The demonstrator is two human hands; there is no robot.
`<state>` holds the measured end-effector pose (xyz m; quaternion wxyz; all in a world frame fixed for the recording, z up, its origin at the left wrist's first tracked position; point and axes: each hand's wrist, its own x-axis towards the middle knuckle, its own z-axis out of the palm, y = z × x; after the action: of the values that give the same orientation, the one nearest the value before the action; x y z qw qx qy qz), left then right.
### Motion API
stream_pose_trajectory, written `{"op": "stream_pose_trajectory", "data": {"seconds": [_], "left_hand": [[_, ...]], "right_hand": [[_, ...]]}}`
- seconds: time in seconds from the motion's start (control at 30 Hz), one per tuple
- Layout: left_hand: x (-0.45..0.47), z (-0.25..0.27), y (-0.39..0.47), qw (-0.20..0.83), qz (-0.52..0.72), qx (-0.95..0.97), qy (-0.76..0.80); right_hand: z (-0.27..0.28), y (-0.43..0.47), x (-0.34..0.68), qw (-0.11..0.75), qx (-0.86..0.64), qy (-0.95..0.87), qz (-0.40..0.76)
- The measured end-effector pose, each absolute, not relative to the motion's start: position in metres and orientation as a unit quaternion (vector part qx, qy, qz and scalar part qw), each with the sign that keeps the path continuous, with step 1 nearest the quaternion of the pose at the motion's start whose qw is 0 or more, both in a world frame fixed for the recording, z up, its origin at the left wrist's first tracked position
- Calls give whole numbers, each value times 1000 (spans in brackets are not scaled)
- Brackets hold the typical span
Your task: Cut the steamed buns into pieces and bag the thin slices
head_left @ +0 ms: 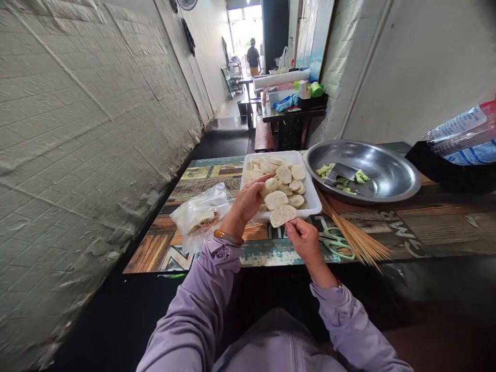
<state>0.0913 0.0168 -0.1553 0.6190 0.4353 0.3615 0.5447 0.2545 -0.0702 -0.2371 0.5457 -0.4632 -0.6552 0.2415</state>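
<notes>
A white plastic tub [315,206] holds a heap of pale, porous, bread-like slices [284,174]. My left hand [250,200] reaches over the tub's near left side, fingers stretched out and touching or close to the slices; its thumb is not clearly seen. With thumb and fingers pinched, my right hand [306,240] grips the lower right edge of one pale slice [282,216] at the tub's front rim. Another slice lies right behind that one, in line with it. Whether a skewer runs through them I cannot tell.
Right of the tub stands a wide steel bowl [391,178] with green vegetable pieces and a flat-bladed tool. Thin wooden skewers [354,232] and green-handled scissors [337,244] lie before it. A clear plastic bag [201,214] lies left. A person [253,57] stands far back.
</notes>
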Motion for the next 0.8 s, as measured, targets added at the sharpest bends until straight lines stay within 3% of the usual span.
{"op": "stream_pose_trajectory", "data": {"seconds": [0.3, 0.8], "left_hand": [[86, -160, 18, 637, 585, 376, 333], [90, -161, 16, 558, 610, 440, 351]], "right_hand": [[-238, -69, 252, 545, -468, -647, 254], [-239, -69, 252, 540, -473, -645, 261]]}}
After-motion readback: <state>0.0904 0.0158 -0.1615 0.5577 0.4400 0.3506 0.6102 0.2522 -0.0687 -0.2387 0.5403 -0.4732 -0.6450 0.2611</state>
